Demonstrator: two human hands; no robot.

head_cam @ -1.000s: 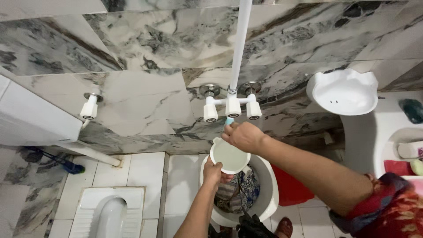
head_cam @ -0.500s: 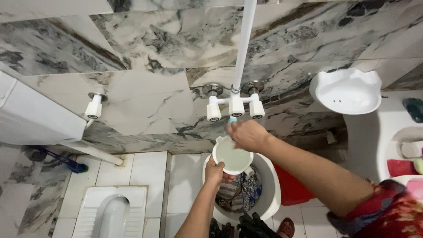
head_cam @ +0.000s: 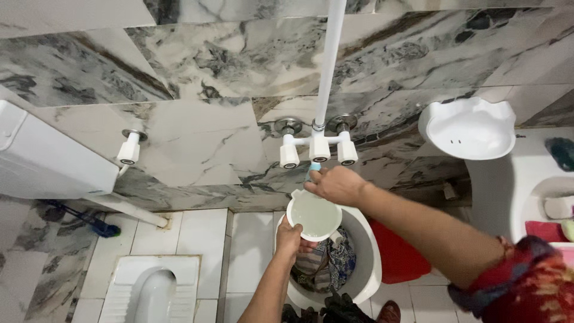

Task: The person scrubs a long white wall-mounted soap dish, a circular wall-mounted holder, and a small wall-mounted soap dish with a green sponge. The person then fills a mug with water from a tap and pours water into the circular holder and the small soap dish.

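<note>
Room: tiled bathroom; marble-patterned wall (head_cam: pixel 197 66), white floor tiles (head_cam: pixel 197 236) with dark grout.
Floor fixtures: squat toilet pan (head_cam: pixel 152 287) lower left; blue-headed brush (head_cam: pixel 89 222) lies against the wall base.
Wall fixtures: white mixer tap (head_cam: pixel 317 146) with a white riser pipe (head_cam: pixel 330 60) running up out of frame; single white valve (head_cam: pixel 128 149) to its left; white wall-mounted soap dish (head_cam: pixel 467 128) to the right.
Bucket: white bucket (head_cam: pixel 368 263) stands on the floor under the tap, holding patterned cloth (head_cam: pixel 326 260); a red container (head_cam: pixel 394 251) sits just beside it.
Jug: white plastic jug (head_cam: pixel 314 214), holding pale water, is held over the bucket directly below the blue spout tip (head_cam: pixel 313 167).
Left hand: left hand (head_cam: pixel 293 238) grips the jug from its near lower side.
Right hand: right hand (head_cam: pixel 336 184) reaches to the spout tip, fingers curled at it; whether they pinch it cannot be told.
Cut off: white cistern (head_cam: pixel 48 158) at left edge; washbasin area (head_cam: pixel 538 191) at right edge, its contents indistinct.
Hidden: bucket's far rim behind the jug; dark object at bottom edge unidentifiable.
</note>
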